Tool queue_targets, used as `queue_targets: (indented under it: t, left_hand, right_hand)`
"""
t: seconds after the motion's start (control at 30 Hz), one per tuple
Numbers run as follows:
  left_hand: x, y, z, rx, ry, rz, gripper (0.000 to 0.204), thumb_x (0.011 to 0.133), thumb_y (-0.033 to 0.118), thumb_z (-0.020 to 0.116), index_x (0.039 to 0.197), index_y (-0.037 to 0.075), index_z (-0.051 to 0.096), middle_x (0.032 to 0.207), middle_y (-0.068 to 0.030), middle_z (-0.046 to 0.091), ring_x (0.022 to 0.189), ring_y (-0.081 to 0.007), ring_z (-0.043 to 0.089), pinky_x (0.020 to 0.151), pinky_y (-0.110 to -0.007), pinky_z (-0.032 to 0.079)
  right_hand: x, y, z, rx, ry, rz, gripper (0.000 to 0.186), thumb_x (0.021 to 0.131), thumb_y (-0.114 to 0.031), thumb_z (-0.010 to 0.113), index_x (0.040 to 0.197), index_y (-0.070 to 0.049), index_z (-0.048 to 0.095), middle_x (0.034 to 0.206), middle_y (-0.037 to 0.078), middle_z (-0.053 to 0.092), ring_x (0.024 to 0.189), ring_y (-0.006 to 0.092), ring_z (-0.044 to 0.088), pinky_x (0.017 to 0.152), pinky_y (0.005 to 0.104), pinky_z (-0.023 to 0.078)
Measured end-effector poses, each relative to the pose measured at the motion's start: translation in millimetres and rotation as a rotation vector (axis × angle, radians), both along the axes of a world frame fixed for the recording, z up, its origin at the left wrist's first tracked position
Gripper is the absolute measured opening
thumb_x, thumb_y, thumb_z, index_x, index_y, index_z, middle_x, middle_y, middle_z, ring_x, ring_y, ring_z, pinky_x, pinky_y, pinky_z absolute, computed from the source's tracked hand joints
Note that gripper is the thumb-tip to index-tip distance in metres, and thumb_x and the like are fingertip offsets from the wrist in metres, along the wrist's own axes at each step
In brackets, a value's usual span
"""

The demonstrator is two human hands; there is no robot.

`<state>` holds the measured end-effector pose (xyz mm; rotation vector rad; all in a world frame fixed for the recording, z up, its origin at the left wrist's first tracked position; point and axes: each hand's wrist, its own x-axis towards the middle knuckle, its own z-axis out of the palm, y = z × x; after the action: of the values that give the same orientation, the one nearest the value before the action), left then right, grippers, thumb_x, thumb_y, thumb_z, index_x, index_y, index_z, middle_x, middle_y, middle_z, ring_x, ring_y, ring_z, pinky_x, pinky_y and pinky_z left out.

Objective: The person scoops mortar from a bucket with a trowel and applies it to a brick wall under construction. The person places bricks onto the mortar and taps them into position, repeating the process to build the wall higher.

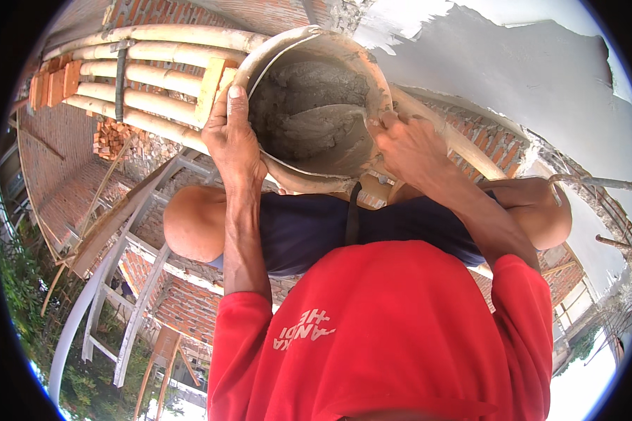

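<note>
Bucket (304, 180): round, wide-mouthed, rim smeared; upper ctr. of view, just past the lap, btwn both hands, opening toward the wearer. Whether it rests on anything below: can't tell.

Contents: grey wet mortar (305, 88), surface uneven.

L hand (237, 140): holding bucket at its L side, thumb up along the rim, rest of hand against the outside.

R hand (411, 144): at R rim, fingers curled in, knuckles up; whether on the rim itself or sth. else, can't tell.

Wearer: red shirt (393, 316), dk. shorts (295, 228), knees spread wide either side.

Surroundings: bamboo poles (144, 70), several, side by side, running L from bucket; red bricks (56, 84) at their far-L end; yellowish wood piece (209, 91) just beside bucket; metal ladder (137, 298) lower L; grey plastered wall (519, 77) upper R.
</note>
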<state>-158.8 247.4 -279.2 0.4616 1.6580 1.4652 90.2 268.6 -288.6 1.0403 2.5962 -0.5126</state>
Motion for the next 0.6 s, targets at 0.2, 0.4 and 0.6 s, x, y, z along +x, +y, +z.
queue_targets:
  t: [0.2,0.4,0.6]
  left_hand:
    - [1,-5,1,0.017,0.032,-0.073,0.033,0.108,0.016,0.061,0.131,-0.007,0.067,0.116,-0.0108,0.072,0.103,-0.0135,0.065,0.093,-0.028,0.053]
    - [-1,-4,2,0.037,0.002,-0.025,0.034,0.108,0.016,0.061,0.131,-0.008,0.066,0.116,-0.0106,0.072,0.103,-0.0127,0.065,0.093,-0.028,0.053]
    - [3,-4,-2,0.085,0.05,-0.07,0.034,0.107,0.015,0.062,0.13,-0.009,0.066,0.114,-0.0117,0.073,0.105,-0.0124,0.065,0.096,-0.028,0.052]
  right_hand:
    - [-52,5,9,0.318,-0.012,0.096,0.036,0.078,-0.011,0.073,0.112,0.003,0.071,0.092,0.013,0.071,0.084,0.025,0.074,0.069,0.0354,0.059]
    - [-12,8,10,0.379,0.053,0.095,0.037,0.078,-0.012,0.072,0.112,0.002,0.07,0.085,0.009,0.07,0.078,0.0223,0.072,0.067,0.0337,0.058]
    - [-37,12,-2,0.216,-0.119,0.036,0.04,0.076,-0.008,0.072,0.114,0.003,0.071,0.082,0.01,0.068,0.078,0.025,0.074,0.063,0.0326,0.059]
